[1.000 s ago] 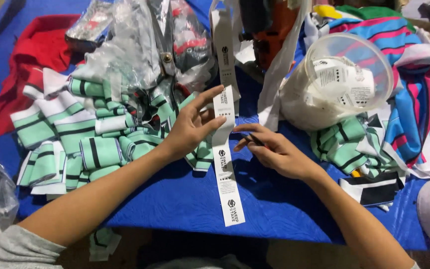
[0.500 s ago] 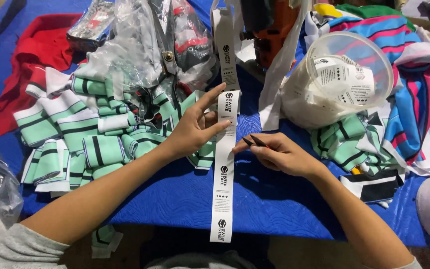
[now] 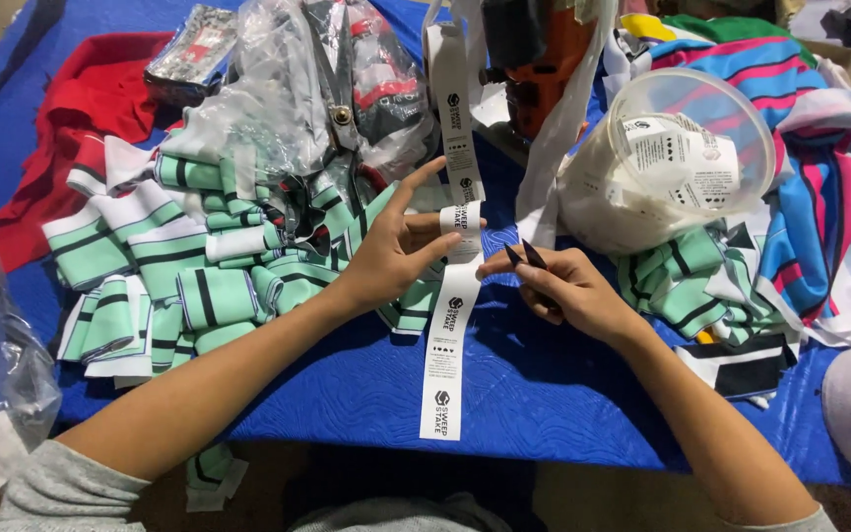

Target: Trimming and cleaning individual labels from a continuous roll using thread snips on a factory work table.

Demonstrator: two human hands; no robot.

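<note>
Head view has you mid-snip on the white label tape (image 3: 450, 325) — it runs down from the far side of the blue table (image 3: 544, 394), passes through your left hand (image 3: 391, 256) and hangs off toward the near edge. Left thumb and forefinger are pinched on the tape just above the cut line, other fingers fanned out. Your right hand (image 3: 568, 291) is curled around small black snips (image 3: 524, 256), blades slightly parted, tips just right of the tape. Tip, judging from this: keep the tape taut and flat, line the blades up in the gap between printed marks, cut square. Watch your left thumb — it's close. The striped green collars (image 3: 189, 276) pile sits left, the clear plastic tub (image 3: 682, 148) far right.
</note>
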